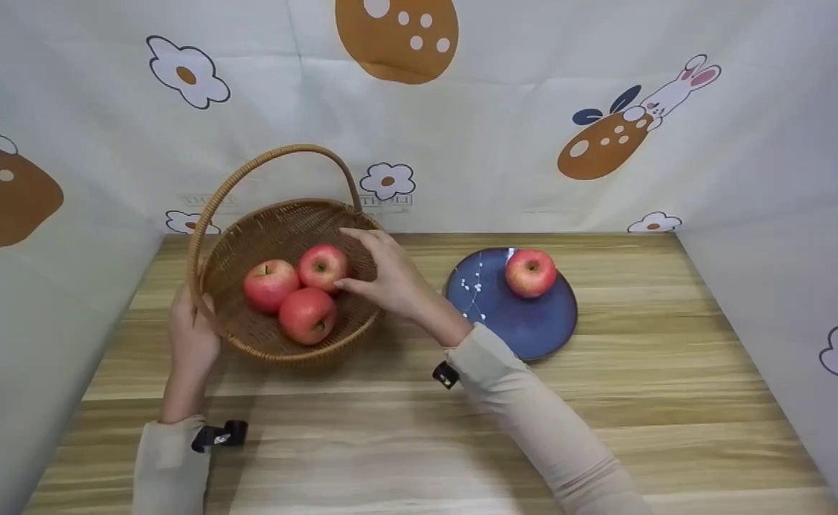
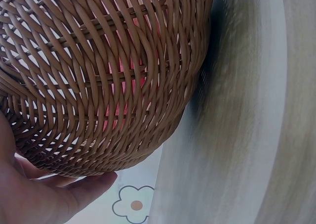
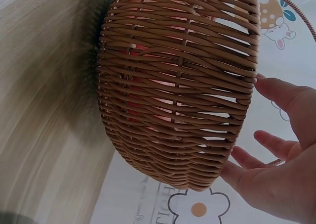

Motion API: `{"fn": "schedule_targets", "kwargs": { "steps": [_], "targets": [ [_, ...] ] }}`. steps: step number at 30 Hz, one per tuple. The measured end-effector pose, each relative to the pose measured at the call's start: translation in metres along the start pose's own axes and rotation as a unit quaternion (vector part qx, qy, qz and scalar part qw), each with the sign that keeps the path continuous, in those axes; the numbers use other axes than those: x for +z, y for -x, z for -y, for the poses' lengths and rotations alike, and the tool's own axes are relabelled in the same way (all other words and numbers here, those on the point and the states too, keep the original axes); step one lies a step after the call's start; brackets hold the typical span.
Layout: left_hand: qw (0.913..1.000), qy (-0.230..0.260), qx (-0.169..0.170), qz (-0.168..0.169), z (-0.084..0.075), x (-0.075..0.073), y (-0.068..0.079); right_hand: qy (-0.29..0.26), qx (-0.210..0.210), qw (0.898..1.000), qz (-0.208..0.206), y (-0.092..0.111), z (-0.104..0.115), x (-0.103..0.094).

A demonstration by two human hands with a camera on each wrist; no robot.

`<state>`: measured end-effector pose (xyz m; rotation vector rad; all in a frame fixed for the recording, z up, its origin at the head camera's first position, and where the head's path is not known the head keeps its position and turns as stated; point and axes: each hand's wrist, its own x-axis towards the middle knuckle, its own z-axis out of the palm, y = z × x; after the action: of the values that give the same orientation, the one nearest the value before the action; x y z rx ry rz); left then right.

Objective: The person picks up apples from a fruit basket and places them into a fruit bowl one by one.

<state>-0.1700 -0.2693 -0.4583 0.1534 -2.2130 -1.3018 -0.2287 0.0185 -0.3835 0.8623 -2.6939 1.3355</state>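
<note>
A brown wicker basket (image 1: 268,229) with an arched handle (image 1: 229,187) stands at the left, its mouth facing me. Inside lie three red apples: one on the left (image 1: 270,286), one at the back (image 1: 323,267) and one in front (image 1: 308,316). My left hand (image 1: 193,332) holds the basket's left side by the handle's foot; part of its fingers is hidden behind the wicker. Over the right rim reaches my right hand (image 1: 393,282), thumb and fingers spread apart, with the thumb tip close to the back apple. The right wrist view shows its fingertips at the basket's edge.
Right of the basket, a dark blue plate (image 1: 526,322) with a white blossom pattern bears another red apple (image 1: 531,273) near its back edge. The wood-grain table (image 1: 361,443) is bounded by pale printed cloth (image 1: 504,143) at the back and both sides.
</note>
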Motion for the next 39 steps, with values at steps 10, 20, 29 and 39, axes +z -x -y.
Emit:
{"fn": "schedule_targets", "kwargs": {
  "steps": [10,20,29,39],
  "targets": [
    [0.9996,0.012,0.021,-0.017,0.001,0.002,-0.002,0.000,0.029,0.999,0.016,-0.014,-0.001,0.006],
    [1.0000,-0.001,0.003,-0.008,0.000,0.000,-0.002,0.023,0.044,0.998,0.039,-0.024,-0.003,0.013],
    [0.9993,0.031,0.014,0.015,0.000,0.000,0.000,0.013,0.047,0.998,0.045,-0.034,-0.007,0.020],
    [0.9994,0.023,0.026,-0.002,0.002,0.002,0.001,0.021,0.058,0.996,0.065,-0.045,-0.015,0.022]
  ]
}}
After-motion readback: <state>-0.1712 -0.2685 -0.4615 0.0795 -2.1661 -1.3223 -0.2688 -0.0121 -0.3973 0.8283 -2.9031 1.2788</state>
